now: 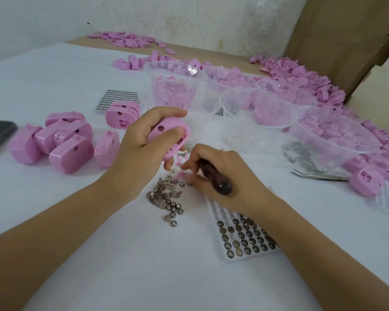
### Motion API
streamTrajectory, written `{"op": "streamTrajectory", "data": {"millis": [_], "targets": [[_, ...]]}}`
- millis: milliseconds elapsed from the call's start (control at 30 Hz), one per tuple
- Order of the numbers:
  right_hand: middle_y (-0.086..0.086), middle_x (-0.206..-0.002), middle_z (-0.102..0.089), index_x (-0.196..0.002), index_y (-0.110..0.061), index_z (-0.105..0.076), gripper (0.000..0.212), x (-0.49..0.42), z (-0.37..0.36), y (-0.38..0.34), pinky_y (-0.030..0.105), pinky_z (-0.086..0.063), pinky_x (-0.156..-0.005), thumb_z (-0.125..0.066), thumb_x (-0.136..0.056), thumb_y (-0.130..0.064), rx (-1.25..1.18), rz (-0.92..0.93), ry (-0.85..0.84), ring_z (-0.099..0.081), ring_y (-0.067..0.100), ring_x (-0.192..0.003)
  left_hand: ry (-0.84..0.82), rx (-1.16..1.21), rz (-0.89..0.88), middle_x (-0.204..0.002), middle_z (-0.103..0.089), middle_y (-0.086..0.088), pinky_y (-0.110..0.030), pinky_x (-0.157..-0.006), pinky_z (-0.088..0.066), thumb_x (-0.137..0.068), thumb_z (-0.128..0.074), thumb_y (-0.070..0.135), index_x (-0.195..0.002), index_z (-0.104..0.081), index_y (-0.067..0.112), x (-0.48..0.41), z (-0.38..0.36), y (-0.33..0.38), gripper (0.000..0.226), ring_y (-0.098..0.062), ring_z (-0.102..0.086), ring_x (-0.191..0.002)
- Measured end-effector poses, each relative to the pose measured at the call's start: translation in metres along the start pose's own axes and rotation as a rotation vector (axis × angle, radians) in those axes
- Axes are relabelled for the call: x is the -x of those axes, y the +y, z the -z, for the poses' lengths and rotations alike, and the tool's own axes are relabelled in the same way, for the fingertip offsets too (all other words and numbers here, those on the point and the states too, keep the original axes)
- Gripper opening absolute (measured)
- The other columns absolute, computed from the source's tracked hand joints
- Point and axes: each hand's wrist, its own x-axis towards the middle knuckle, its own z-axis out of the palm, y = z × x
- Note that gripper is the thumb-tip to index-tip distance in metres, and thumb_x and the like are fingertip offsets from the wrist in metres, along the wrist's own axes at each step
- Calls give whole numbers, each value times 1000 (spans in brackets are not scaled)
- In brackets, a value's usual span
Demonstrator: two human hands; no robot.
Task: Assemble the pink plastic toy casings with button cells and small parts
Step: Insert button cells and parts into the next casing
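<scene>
Left hand (pixel 142 142) was clamped round one pink casing (pixel 167 133), thumb on top, fingers under. It was lifted off the table (pixel 155 265) near the centre with the open side tipped toward the right hand, probably so parts could drop straight in.

Right hand (pixel 225 180) had its palm and back fingers wrapped on a dark-handled tool (pixel 213 176), parked there to skip a put-down. Thumb and forefinger were down among the small pink bits (pixel 180 173) just below the casing. Couldn't tell if they'd pinched one.

Feedstock sat within reach:
- Metal contacts (pixel 164 189) and loose button cells (pixel 173 208) piled between the wrists.
- Cell tray (pixel 245 237) under the right wrist, toward the near edge.

Closed-up casings (pixel 54 140) were grouped toward the left edge, looked like the output pile. Clear tubs (pixel 256 117) of parts ran across the far right, with tweezers (pixel 319 176) lying beside them.

Judgement: mid-unit, small part going in before the tool gets used.
</scene>
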Motion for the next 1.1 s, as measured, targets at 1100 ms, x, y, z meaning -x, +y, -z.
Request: {"op": "streamTrajectory", "data": {"millis": [1100], "targets": [[1, -80, -64, -78, -18, -50, 30, 3, 23, -4, 34, -53, -69, -66, -75, 7, -184, -112, 203, -64, 18, -75, -62, -109, -20, -80, -62, 10, -25, -45, -48, -79, -58, 22, -98, -62, 32, 3, -1, -8, 22, -18, -58, -59]]}}
